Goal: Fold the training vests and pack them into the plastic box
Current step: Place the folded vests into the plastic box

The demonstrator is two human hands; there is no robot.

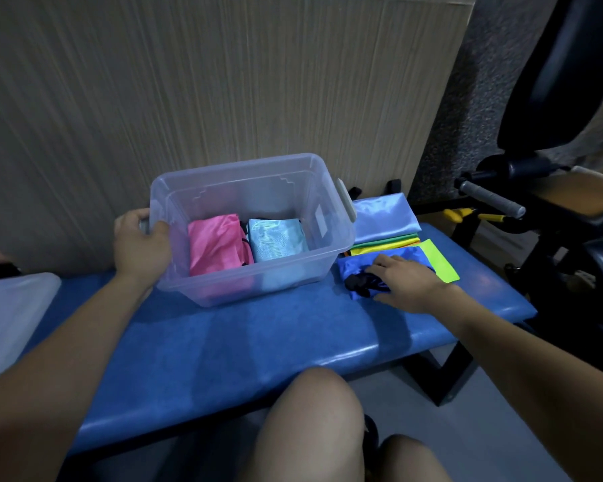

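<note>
A clear plastic box [258, 283] stands on the blue padded bench [244, 346]. Inside it lie a folded pink vest [216, 247] and a folded light-blue vest [277, 238], side by side. My left hand [140, 243] grips the box's left end handle. To the right of the box, a folded royal-blue vest [357, 269] with black trim lies on the bench, and my right hand [406, 281] rests on top of it, thumb at its near edge. Behind it sits a stack of folded vests [387, 220]: pale blue on top, green, yellow and neon green below.
A white box lid [11, 307] lies at the bench's left end. A wood-grain wall panel [206, 81] rises directly behind the bench. Black gym equipment [550, 203] with padded handles stands to the right. My bare knees [314, 422] are just in front of the bench.
</note>
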